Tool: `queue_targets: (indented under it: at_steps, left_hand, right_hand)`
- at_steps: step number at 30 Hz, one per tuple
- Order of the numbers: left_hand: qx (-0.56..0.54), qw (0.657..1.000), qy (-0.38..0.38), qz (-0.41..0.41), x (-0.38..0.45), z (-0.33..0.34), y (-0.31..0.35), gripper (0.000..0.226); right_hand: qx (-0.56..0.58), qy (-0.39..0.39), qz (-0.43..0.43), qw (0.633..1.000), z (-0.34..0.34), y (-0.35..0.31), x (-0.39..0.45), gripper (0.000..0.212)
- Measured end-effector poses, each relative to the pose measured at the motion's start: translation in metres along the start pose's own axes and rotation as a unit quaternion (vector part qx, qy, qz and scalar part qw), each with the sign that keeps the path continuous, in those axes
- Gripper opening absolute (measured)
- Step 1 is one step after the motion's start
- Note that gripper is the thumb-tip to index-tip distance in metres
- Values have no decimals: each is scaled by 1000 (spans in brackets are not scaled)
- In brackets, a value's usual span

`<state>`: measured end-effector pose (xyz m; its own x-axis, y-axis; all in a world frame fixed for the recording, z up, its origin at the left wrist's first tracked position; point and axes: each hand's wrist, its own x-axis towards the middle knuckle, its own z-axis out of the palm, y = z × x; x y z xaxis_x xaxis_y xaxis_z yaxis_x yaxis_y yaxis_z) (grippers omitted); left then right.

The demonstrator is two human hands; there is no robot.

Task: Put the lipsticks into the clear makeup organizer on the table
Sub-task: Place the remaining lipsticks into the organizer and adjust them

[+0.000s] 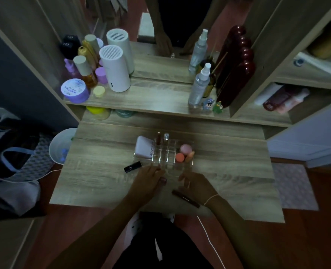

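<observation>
The clear makeup organizer (165, 159) stands mid-table. Two lipsticks (158, 138) stand upright in its back slots; a white compact (143, 149) and pink and orange sponges (186, 148) fill its sides. A black lipstick (133, 166) lies on the table left of the organizer's front. A slim dark brown lipstick (186, 199) lies beside my right wrist. My left hand (148, 182) rests palm down at the organizer's front edge; a small dark red shape at its fingertips may be a lipstick or a nail. My right hand (196, 185) is next to it, fingers apart and empty.
A raised shelf (151, 100) behind carries bottles, jars, a white cylinder device (115, 68) and spray bottles (198, 86) before a mirror. A white bin (60, 146) sits left of the table, bags further left. A white cable (209, 239) hangs off the front edge.
</observation>
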<state>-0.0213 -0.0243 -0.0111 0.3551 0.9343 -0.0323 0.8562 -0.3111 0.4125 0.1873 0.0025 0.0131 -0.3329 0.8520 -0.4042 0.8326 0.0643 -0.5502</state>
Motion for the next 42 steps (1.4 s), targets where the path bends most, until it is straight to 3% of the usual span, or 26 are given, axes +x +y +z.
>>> queue_targets:
  at_steps: [6, 11, 14, 19, 23, 25, 28, 33, 35, 38, 42]
  left_hand:
    - [88, 995, -38, 30, -5, -3, -4, 25]
    - [113, 990, -72, 32, -6, 7, -15, 23]
    - [119, 991, -53, 31, -15, 12, -26, 14]
    - [99, 994, -43, 0, -37, 8, -39, 27]
    - [75, 996, -37, -20, -54, 0, -49, 13]
    - [55, 996, -52, -43, -59, -4, -55, 19]
    - [-23, 996, -10, -87, -60, -12, -62, 27]
    - [-149, 983, 66, -80, -42, -33, -52, 23]
    - [-175, 977, 86, -85, -29, -41, -45, 23]
    - [-164, 981, 101, -31, -10, -52, -32, 30]
    - [-173, 976, 131, -3, 14, -67, -16, 24]
  right_hand:
    - [-10, -14, 27, 999, 27, 10, -11, 48]
    - [-6, 18, 61, 998, 41, 6, -18, 44]
    - [-10, 50, 65, 997, 51, 0, -19, 30]
    - [15, 64, 77, 995, 68, -18, -17, 25]
    - [97, 84, 88, 988, 80, -37, -13, 17]
    - [175, 110, 115, 972, 81, -48, -11, 18]
    - [259, 105, 129, 951, 74, -62, -9, 25]
    - [357, 99, 92, 924, 50, -77, -4, 22]
    - [370, 112, 70, 920, 38, -80, -2, 27]
    - [358, 124, 20, 925, 19, -82, 5, 40]
    - [347, 137, -7, 928, -5, -84, 15, 43]
